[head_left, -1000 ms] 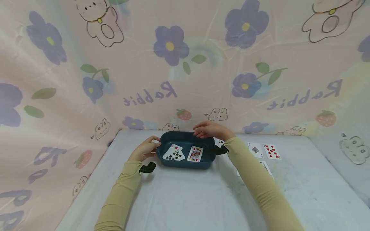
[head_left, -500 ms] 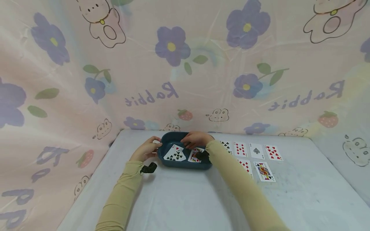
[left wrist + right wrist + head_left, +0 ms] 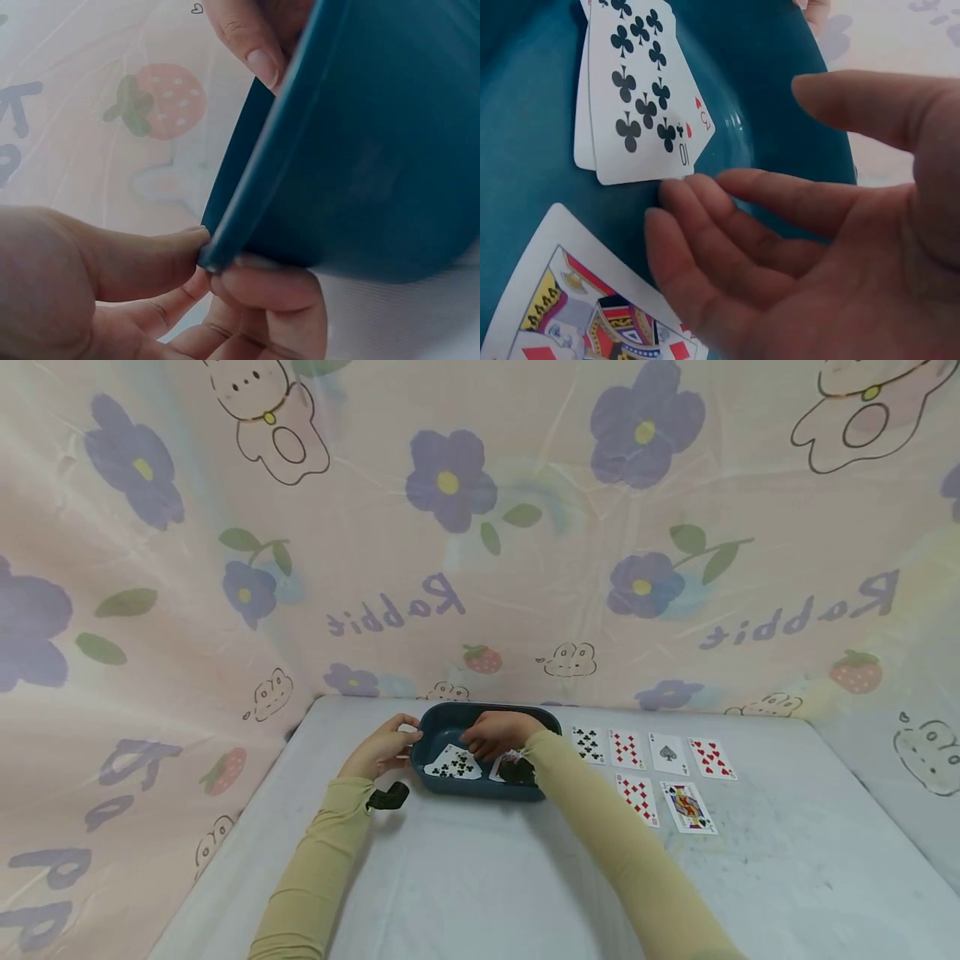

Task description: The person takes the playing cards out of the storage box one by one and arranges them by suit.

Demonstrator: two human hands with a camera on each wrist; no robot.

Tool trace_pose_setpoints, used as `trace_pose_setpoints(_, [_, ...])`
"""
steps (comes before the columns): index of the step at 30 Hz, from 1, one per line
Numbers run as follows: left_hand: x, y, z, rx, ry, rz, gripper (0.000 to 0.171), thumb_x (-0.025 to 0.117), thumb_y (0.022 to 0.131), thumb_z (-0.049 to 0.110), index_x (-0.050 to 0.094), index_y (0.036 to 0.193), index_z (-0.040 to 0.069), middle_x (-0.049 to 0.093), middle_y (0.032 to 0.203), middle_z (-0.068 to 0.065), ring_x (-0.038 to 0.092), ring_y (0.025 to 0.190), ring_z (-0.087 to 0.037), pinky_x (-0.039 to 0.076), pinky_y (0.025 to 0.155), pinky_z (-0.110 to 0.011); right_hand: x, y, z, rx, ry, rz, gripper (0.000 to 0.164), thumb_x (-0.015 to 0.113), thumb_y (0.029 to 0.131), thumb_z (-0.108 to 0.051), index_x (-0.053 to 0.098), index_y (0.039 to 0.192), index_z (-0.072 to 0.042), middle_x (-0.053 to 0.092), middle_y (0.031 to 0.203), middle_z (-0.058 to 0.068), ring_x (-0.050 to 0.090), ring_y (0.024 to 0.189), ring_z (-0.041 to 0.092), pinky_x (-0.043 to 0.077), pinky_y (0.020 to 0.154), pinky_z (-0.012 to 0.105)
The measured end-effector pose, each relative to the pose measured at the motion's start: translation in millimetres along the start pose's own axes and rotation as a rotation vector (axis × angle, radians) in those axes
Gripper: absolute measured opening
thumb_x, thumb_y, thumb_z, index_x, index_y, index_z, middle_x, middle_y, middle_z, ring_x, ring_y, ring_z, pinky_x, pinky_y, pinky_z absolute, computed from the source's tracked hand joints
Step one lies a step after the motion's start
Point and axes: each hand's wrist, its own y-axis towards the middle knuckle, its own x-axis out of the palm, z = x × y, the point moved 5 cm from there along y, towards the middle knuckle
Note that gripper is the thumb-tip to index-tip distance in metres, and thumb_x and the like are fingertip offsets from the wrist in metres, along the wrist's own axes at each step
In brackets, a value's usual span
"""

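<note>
A dark teal plastic tub [image 3: 480,791] stands on the table with playing cards inside. My left hand [image 3: 381,750] pinches its left rim between thumb and fingers, as the left wrist view shows. My right hand [image 3: 501,734] is down in the tub, its fingers loosely bent and the thumb held apart, with nothing between them. Its fingertips reach the lower edge of a ten of clubs [image 3: 634,105]; whether they touch it I cannot tell. That card overlaps others, including a three of hearts [image 3: 703,124]. A diamond face card [image 3: 592,307] lies nearer, partly hidden by the wrist in the head view.
Right of the tub, face-up cards lie in two rows: a club card [image 3: 588,745], a diamond card [image 3: 626,749], an ace of spades [image 3: 667,753] and a heart card [image 3: 712,758], then another diamond card [image 3: 637,799] and a jack [image 3: 687,807]. A patterned curtain [image 3: 525,593] rises behind.
My right hand has moved from the tub's far rim down and left into the tub, towards the cards. Its forearm has uncovered cards on the right. The left hand keeps its hold.
</note>
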Motion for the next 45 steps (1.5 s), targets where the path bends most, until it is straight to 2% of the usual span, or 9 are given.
trace_pose_setpoints(6, [2.3,0.5,-0.4,-0.003,0.007,0.001,0.025,0.051,0.1,0.011,0.044,0.124,0.011,0.049,0.105,-0.017,0.053,0.08,-0.025,0.045,0.061,-0.03,1,0,2,0.025,-0.057,0.019,0.026,0.056,0.097,-0.02,0.058,0.102,0.005,0.055,0.094,0.013,0.057,0.09,0.026,0.048,0.087,0.042])
trace_pose_setpoints(11, [1.4,-0.6,0.9,-0.007,0.022,0.002,0.024,0.05,0.1,0.012,0.045,0.124,0.012,0.048,0.107,-0.018,0.052,0.08,-0.026,0.045,0.063,-0.031,0,1,2,0.025,-0.072,0.009,0.02,0.055,0.097,-0.017,0.054,0.087,0.001,0.049,0.081,0.007,0.052,0.077,0.02,0.049,0.082,0.038])
trace_pose_setpoints(14, [0.4,-1.2,1.1,-0.004,0.02,-0.002,0.024,0.05,0.1,0.011,0.044,0.123,0.011,0.048,0.108,-0.018,0.051,0.08,-0.026,0.045,0.063,-0.031,-1,2,3,0.015,-0.071,0.021,0.017,0.057,0.096,-0.014,0.061,0.091,0.002,0.055,0.083,0.006,0.057,0.079,0.02,0.051,0.081,0.037])
trace_pose_setpoints(19, [0.8,-0.6,0.7,-0.009,0.013,-0.001,0.025,0.051,0.1,0.011,0.044,0.124,0.011,0.049,0.107,-0.017,0.053,0.08,-0.024,0.046,0.063,-0.03,-4,0,3,0.007,-0.076,0.065,0.018,0.062,0.092,-0.008,0.067,0.107,0.003,0.065,0.096,0.009,0.062,0.085,0.022,0.052,0.082,0.036])
trace_pose_setpoints(26, [2.7,-1.1,1.1,-0.002,-0.003,0.001,0.026,0.051,0.1,0.011,0.044,0.125,0.01,0.051,0.107,-0.017,0.056,0.08,-0.023,0.046,0.062,-0.029,-12,2,5,-0.02,-0.099,0.094,0.014,0.066,0.089,-0.004,0.068,0.102,0.001,0.067,0.092,0.01,0.064,0.082,0.021,0.053,0.076,0.033])
trace_pose_setpoints(30, [1.7,-1.9,2.0,-0.001,-0.004,-0.005,0.026,0.051,0.1,0.011,0.044,0.125,0.01,0.051,0.106,-0.017,0.055,0.081,-0.024,0.046,0.063,-0.029,-20,-4,5,-0.02,-0.122,0.158,0.014,0.066,0.088,-0.003,0.068,0.101,0.001,0.067,0.095,0.012,0.067,0.084,0.023,0.053,0.077,0.034])
trace_pose_setpoints(35, [1.7,-3.3,2.5,-0.01,0.009,-0.008,0.026,0.05,0.1,0.012,0.044,0.126,0.01,0.048,0.106,-0.017,0.052,0.081,-0.025,0.045,0.064,-0.03,-29,-20,2,-0.019,-0.147,0.271,0.015,0.061,0.092,-0.002,0.065,0.104,0.004,0.067,0.095,0.014,0.066,0.084,0.025,0.053,0.079,0.037])
trace_pose_setpoints(40, [1.8,-5.5,3.1,0.006,0.022,-0.013,0.027,0.049,0.101,0.012,0.043,0.127,0.009,0.047,0.107,-0.017,0.049,0.078,-0.023,0.045,0.065,-0.03,-43,-30,3,-0.066,-0.1,0.287,0.014,0.06,0.092,-0.003,0.064,0.104,0.004,0.066,0.092,0.013,0.066,0.079,0.023,0.053,0.078,0.04])
trace_pose_setpoints(45, [0.8,-5.0,2.5,0.01,0.026,-0.018,0.027,0.049,0.101,0.012,0.042,0.127,0.009,0.048,0.107,-0.017,0.05,0.079,-0.023,0.045,0.066,-0.031,-57,-50,1,-0.13,-0.016,0.277,0.015,0.06,0.091,0.0,0.063,0.105,0.005,0.065,0.094,0.014,0.065,0.078,0.02,0.051,0.083,0.044])
